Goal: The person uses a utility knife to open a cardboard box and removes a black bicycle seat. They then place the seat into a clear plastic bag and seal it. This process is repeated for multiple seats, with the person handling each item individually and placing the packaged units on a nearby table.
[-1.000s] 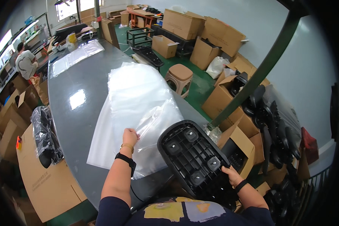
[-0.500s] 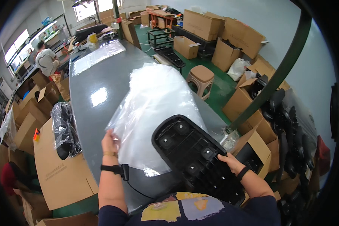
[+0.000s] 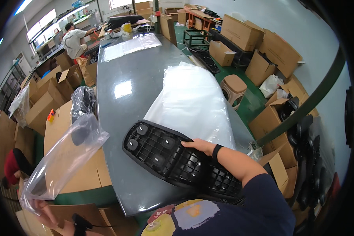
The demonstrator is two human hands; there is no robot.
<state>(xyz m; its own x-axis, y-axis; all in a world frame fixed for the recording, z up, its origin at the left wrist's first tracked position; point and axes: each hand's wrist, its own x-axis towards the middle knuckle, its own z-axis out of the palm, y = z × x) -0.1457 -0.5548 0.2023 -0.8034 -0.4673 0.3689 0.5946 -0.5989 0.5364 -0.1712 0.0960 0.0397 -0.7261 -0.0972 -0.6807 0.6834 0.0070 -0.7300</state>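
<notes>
A long black padded seat [image 3: 167,151], apparently a motorcycle seat, is tilted with its ribbed plastic underside toward me. My right hand [image 3: 198,145] grips its upper edge, thumb on the underside. Low at the far left, my left hand [image 3: 45,214] holds one end of a clear plastic bag [image 3: 72,147], which trails up to the right past the table's left edge. Beyond the seat, a stack of clear plastic bags [image 3: 192,102] lies on the grey table [image 3: 129,114]; the seat covers its near end.
Left of the table are a cardboard sheet [image 3: 78,173], a plastic-wrapped black item [image 3: 83,103] and open boxes. A green post [image 3: 303,104] leans at right, near a brown stool [image 3: 234,87] and piled black seats [image 3: 308,157]. A co-worker [image 3: 74,41] stands far left; another person's red sleeve [image 3: 12,167] shows lower left.
My left hand has gone from the bag stack to the lower left, drawing one clear bag off the table. The seat and my right hand have shifted left. The view has turned left.
</notes>
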